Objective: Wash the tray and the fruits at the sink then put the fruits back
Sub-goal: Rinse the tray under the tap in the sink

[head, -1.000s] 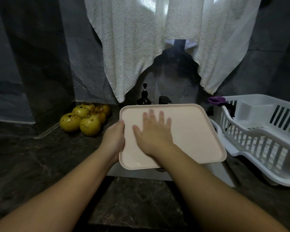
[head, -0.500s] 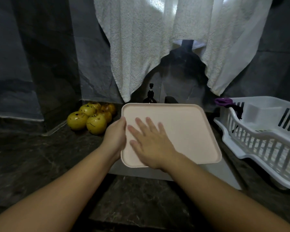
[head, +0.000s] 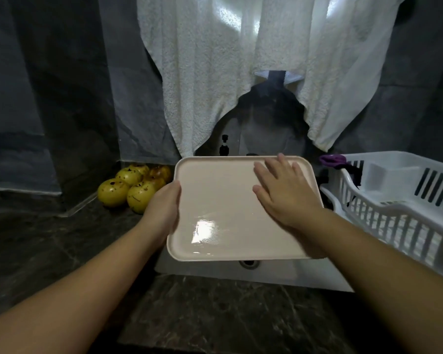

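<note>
Pink tray (head: pixel 215 200) over sink (head: pixel 266 274); L hand (head: pixel 164 208) grips edge, R hand (head: pixel 284 192) flat on it.

sink (head: pixel 279 275) mostly hidden under tray (head: pixel 223 198), dish rack (head: pixel 399 200) cut off at right edge

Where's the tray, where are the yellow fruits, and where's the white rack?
tray (head: pixel 220 198): head view, on its bare pink middle.
fruits (head: pixel 138 196): head view, on the front fruit of the pile.
rack (head: pixel 384 218): head view, on its slatted front wall.
</note>
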Motion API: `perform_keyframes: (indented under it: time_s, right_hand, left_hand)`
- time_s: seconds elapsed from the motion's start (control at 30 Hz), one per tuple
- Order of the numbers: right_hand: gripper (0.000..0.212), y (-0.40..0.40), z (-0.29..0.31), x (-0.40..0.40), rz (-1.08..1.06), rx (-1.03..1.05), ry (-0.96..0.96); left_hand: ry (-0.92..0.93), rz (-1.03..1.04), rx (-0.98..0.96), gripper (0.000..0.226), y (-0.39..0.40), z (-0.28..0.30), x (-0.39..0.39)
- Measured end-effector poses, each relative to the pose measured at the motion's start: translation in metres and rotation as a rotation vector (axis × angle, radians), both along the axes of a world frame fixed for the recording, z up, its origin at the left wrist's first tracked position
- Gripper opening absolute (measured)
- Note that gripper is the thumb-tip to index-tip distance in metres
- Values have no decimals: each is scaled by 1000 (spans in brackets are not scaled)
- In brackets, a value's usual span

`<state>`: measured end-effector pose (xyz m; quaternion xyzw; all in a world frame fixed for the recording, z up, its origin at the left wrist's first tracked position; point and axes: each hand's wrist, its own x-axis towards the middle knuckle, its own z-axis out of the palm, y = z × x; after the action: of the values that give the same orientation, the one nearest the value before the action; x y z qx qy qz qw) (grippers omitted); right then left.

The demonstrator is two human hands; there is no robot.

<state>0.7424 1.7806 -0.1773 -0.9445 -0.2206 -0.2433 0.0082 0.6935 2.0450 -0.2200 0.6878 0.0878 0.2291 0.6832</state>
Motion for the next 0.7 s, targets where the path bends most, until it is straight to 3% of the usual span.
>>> perform_keyframes:
  time_s: [0.13, 0.27, 0.4, 0.47, 0.5, 0.6, 0.63, 0.7]
  right_hand:
    - [64, -2, 34, 13, -7, 2, -93]
    - [43, 2, 61, 25, -29, -31, 21]
    - [40, 8, 73, 33, 71, 0, 44]
    - [40, 3, 74, 32, 107, -14, -26]
    - [40, 0, 74, 31, 124, -39, -67]
    - [37, -2, 72, 26, 170, -137, -138]
    - [36, 3, 70, 24, 189, -167, -142]
    - [34, 14, 65, 22, 229, -219, -136]
  left_hand:
    - [-20, 13, 53, 38, 3, 4, 1]
    - [-107, -27, 113, 36, -8, 6, -1]
    - [-184, -74, 292, 27, -19, 12, 10]
    - [-155, -120, 350, 9, -15, 26, 18]
    - [-152, -138, 412, 14, -13, 35, 19]
    - [-213, -110, 892, 59, -11, 68, 26]
    - [-221, -132, 1101, 61, -17, 79, 29]
    - [-146, -199, 1399, 44, -31, 95, 36]
